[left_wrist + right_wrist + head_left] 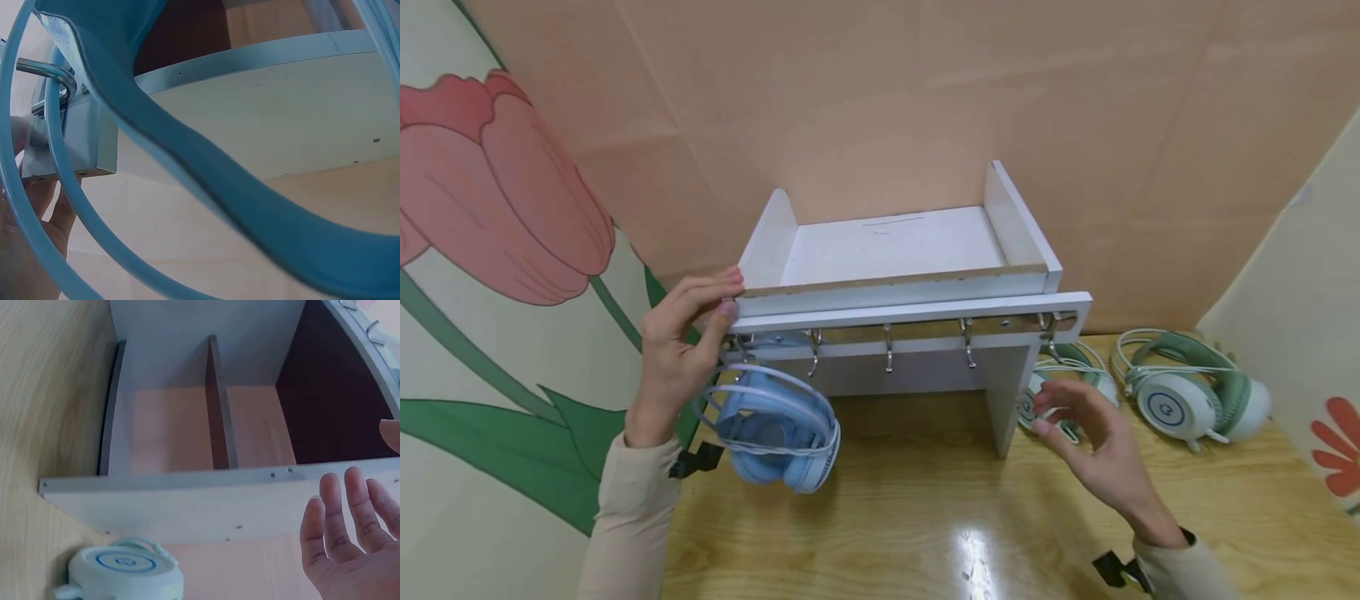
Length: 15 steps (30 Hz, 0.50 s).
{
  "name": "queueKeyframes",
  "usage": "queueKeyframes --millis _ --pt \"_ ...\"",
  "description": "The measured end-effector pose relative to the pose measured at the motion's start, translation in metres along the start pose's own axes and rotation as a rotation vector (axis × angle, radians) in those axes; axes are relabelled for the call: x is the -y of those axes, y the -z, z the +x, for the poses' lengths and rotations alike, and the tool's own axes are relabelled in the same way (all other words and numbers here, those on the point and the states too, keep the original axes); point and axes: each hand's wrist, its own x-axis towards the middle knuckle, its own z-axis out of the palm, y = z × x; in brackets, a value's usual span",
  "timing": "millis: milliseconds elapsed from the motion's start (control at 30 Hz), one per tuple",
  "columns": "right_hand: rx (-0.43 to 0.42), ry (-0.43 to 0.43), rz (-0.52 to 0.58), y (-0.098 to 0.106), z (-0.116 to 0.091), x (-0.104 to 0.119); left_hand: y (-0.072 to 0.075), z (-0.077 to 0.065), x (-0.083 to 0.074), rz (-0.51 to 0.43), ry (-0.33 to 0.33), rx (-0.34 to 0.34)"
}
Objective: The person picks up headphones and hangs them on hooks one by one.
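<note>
At the left end of a white shelf, my left hand grips the corner of the hook rail, fingers over the top and thumb at the front. Blue headphones with a looped cable hang from the leftmost hook, below that hand. Close up in the left wrist view, the blue headband and cable cross in front of the metal hook. My right hand is in the air right of the shelf, holding nothing, its fingers loosely bent and apart from the hooks.
Two white-and-green headphones lie on the wooden table: one pair at the right, the other partly behind the shelf's right leg and my right hand. Several metal hooks along the rail hold nothing. A brown-papered wall stands behind.
</note>
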Motion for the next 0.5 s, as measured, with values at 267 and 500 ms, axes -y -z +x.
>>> queueKeyframes --millis 267,500 --pt "-0.057 0.02 -0.019 0.014 0.01 -0.003 0.0 -0.001 0.0 -0.001 -0.002 0.001" --pt "-0.064 0.019 -0.046 0.022 0.015 -0.007 0.0 -0.001 0.001 -0.008 -0.009 -0.001"
